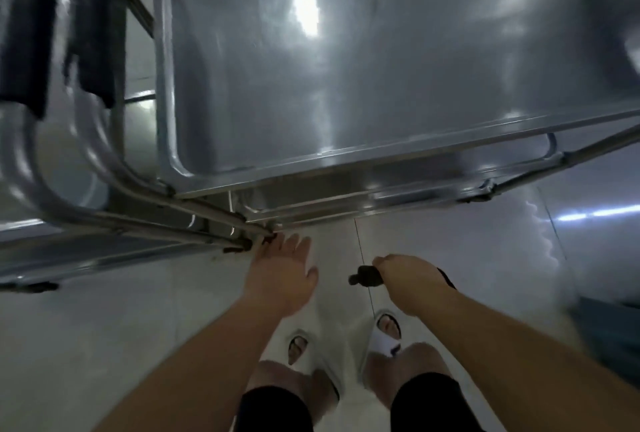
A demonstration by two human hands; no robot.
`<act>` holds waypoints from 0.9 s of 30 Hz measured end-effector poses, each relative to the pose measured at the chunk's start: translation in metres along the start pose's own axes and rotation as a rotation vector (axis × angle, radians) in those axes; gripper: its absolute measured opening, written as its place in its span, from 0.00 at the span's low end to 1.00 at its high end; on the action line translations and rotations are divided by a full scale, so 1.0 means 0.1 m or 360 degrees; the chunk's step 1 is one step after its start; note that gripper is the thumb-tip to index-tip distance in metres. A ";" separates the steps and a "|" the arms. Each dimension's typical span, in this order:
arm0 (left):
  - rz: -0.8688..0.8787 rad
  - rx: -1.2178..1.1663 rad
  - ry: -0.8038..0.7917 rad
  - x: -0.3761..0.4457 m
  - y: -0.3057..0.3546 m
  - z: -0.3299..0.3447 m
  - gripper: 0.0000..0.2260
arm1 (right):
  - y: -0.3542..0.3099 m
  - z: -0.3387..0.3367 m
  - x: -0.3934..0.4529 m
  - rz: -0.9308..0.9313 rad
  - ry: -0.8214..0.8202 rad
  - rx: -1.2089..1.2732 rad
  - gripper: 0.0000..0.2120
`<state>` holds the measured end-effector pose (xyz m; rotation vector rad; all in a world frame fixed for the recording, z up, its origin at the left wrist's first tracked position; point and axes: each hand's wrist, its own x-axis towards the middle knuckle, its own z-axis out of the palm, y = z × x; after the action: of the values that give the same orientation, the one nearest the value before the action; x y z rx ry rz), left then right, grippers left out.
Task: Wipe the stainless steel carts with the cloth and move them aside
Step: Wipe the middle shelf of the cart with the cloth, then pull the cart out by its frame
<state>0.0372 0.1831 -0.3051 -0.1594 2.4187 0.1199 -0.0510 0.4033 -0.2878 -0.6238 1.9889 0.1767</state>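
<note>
A stainless steel cart (346, 168) fills the upper half of the view, its shiny top shelf seen from above. My left hand (282, 272) reaches toward the cart's near lower corner with straight fingers, its fingertips at the frame joint. My right hand (405, 279) is curled around a dark cloth (365, 275) that sticks out to the left of the fist, held over the floor just short of the cart. Two dark cloths (91, 26) hang over the curved handle rail (31, 171) of a second cart at the left.
The second cart's lower shelf (86, 258) runs along the left edge. Pale tiled floor (121, 327) lies below, with my feet in white slippers (386, 331) on it. A blurred dark blue object (609, 324) sits at the right edge.
</note>
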 end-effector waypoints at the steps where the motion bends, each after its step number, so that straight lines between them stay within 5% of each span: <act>1: 0.0000 -0.0011 -0.0010 -0.23 0.06 -0.09 0.31 | -0.02 -0.04 -0.24 0.0037 0.0041 0.0066 0.21; 11: -0.0043 -0.0319 0.0086 -1.69 0.16 -1.12 0.28 | -0.73 -0.82 -2.00 0.0159 0.0182 0.0153 0.24; 18: 0.0111 -0.0217 0.0188 -2.20 0.06 -1.53 0.26 | -0.94 -0.89 -2.80 0.0328 0.0650 0.0253 0.19; 27: 0.0452 0.0063 0.0358 -2.59 0.61 -2.14 0.24 | -0.77 -0.74 -3.66 0.0649 0.0905 0.0570 0.15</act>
<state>0.0834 0.2366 0.0288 0.2003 2.6541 0.1916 0.0628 0.4384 0.0744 -0.0208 2.6010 -0.1299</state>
